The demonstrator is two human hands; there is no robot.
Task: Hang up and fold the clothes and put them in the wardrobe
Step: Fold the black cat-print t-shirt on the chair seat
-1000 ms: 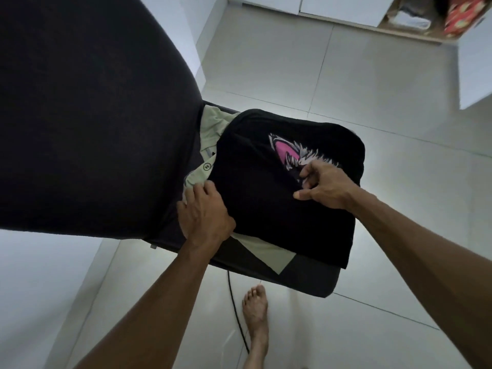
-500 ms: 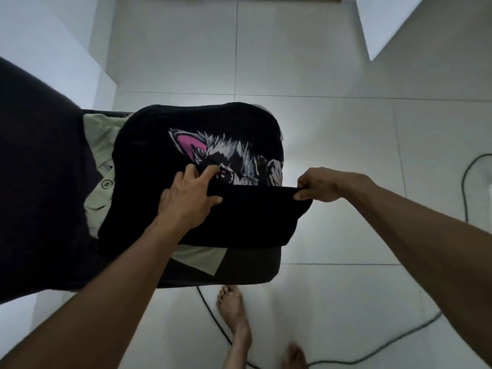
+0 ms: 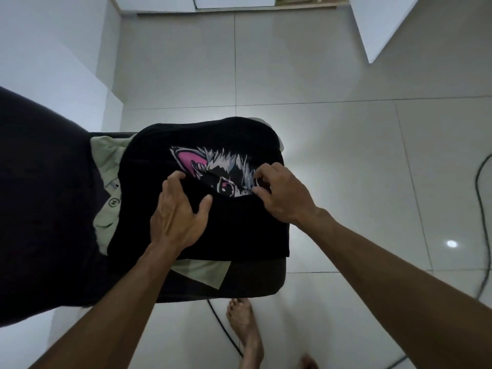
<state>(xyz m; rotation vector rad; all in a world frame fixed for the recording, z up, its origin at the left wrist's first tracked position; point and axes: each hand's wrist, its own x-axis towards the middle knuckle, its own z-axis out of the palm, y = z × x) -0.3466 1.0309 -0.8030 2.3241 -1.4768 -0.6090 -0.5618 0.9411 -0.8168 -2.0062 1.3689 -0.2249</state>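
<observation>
A black T-shirt [image 3: 149, 155] with a pink and white animal print lies on a dark chair seat [image 3: 255, 286], on top of a pale green shirt [image 3: 202, 271]. The near part of the black shirt is folded up over the print. My left hand [image 3: 177, 217] grips the left end of that folded edge, fingers curled over it. My right hand [image 3: 282, 193] pinches the right end of the same edge, over the print.
The dark chair back [image 3: 40, 203] fills the left side. A black cable [image 3: 226, 331] runs over the tiled floor by my bare feet [image 3: 245, 326]. White wardrobe fronts [image 3: 231, 1] stand at the far end, and a white panel [image 3: 383, 25] juts in at the upper right.
My right hand has come in from beyond the chair's right edge onto the shirt. The folded edge now lies further up over the print.
</observation>
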